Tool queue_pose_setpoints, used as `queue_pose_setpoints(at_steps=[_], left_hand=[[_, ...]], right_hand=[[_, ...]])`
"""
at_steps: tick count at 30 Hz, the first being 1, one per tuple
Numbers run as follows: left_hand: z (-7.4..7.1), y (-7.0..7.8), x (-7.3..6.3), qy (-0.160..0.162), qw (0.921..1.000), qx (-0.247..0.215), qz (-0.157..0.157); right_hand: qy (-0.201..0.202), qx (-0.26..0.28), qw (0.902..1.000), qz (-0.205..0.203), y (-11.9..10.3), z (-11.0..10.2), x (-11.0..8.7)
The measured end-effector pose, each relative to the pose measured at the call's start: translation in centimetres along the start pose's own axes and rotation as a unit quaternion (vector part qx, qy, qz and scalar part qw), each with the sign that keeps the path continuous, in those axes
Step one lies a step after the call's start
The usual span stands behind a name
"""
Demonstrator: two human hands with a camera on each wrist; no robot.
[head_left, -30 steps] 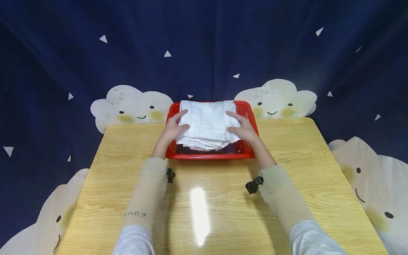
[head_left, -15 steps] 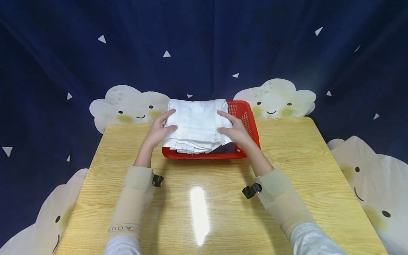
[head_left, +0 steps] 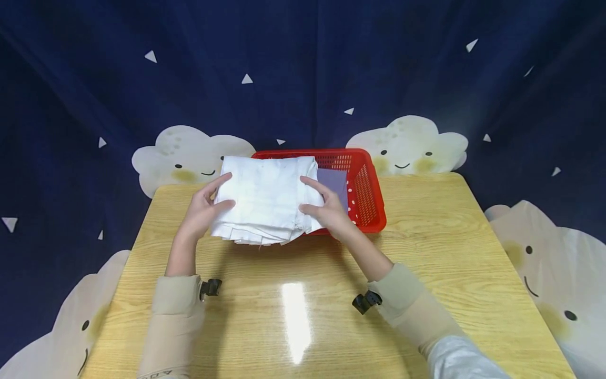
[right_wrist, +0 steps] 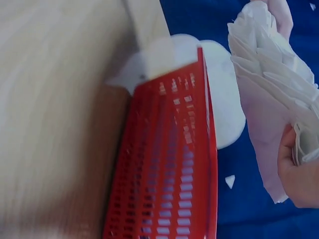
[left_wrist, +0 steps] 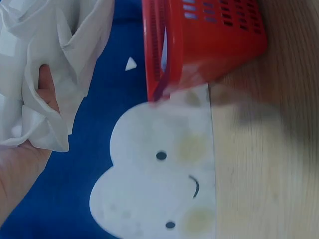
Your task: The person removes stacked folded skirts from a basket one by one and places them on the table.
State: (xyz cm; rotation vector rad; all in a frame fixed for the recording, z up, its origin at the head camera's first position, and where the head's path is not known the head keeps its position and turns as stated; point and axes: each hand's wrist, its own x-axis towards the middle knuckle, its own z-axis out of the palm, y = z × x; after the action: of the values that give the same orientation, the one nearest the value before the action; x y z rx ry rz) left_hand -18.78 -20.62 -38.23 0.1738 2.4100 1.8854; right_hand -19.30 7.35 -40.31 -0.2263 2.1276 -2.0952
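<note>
A stack of folded white cloths [head_left: 265, 195] is held between both hands, raised above the table and overlapping the left part of a red plastic basket [head_left: 374, 195] in the head view. My left hand [head_left: 201, 213] grips the stack's left end, thumb and a finger on top, with other fingers tucked under the folds. At the right end, my right hand [head_left: 331, 213] grips it the same way. The wrist views show the layered cloth edges [left_wrist: 65, 50] drooping beside the basket, and fingers curled into the folds of the cloths [right_wrist: 269, 74].
Inside the basket lie a flat purple-grey piece [head_left: 333, 184] and something red with white dots [head_left: 351, 202]. The basket stands at the back of a wooden table [head_left: 426, 237]. Behind it hangs a dark blue curtain [head_left: 303, 68] printed with clouds and triangles.
Both hands have carried the cloth stack left and toward the person, off the basket's middle. The basket's right side and the purple-grey piece inside are now uncovered.
</note>
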Motion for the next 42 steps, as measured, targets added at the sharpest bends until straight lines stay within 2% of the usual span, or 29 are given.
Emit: queue_pose_setpoints(at_steps=[7, 14, 19, 21, 26, 29, 32, 38, 42], left_hand=[[-2.0, -0.5, -3.0, -0.003, 1.0, 0.007, -0.003], [-3.7, -2.3, -6.1, 0.006, 0.9996, 0.021, 0.017], [-5.0, -3.5, -8.0, 0.011, 0.9993, 0.03, 0.019], [-5.5, -3.9, -8.7, 0.011, 0.9996, 0.014, 0.021], [-6.7, -5.0, -10.3, -0.004, 0.9979, -0.059, 0.027], [-7.4, -5.7, -11.3, -0.007, 0.9971, -0.071, 0.028], [-8.1, -6.5, -12.4, -0.006, 0.9973, -0.069, 0.026], [-8.9, -8.2, -14.7, -0.003, 0.9959, -0.09, 0.009], [-9.6, -9.6, -16.0, -0.001, 0.9929, -0.118, 0.012]], right_hand=[[-0.01, -0.012, 0.9997, -0.016, 0.8, 2.8, -1.5], [-0.029, -0.02, 0.999, -0.028, 1.9, 5.5, -2.9], [-0.039, -0.033, 0.9984, -0.026, 2.6, 7.3, -3.8], [-0.046, -0.035, 0.9979, -0.029, 2.9, 8.0, -4.2], [-0.071, -0.044, 0.9947, -0.06, 3.7, 9.7, -5.0], [-0.082, -0.058, 0.9906, -0.093, 4.5, 10.7, -5.4], [-0.093, -0.066, 0.9876, -0.108, 5.1, 11.6, -5.9], [-0.12, -0.085, 0.9858, -0.081, 6.0, 13.5, -6.8], [-0.132, -0.106, 0.9826, -0.077, 6.3, 14.6, -7.3]])
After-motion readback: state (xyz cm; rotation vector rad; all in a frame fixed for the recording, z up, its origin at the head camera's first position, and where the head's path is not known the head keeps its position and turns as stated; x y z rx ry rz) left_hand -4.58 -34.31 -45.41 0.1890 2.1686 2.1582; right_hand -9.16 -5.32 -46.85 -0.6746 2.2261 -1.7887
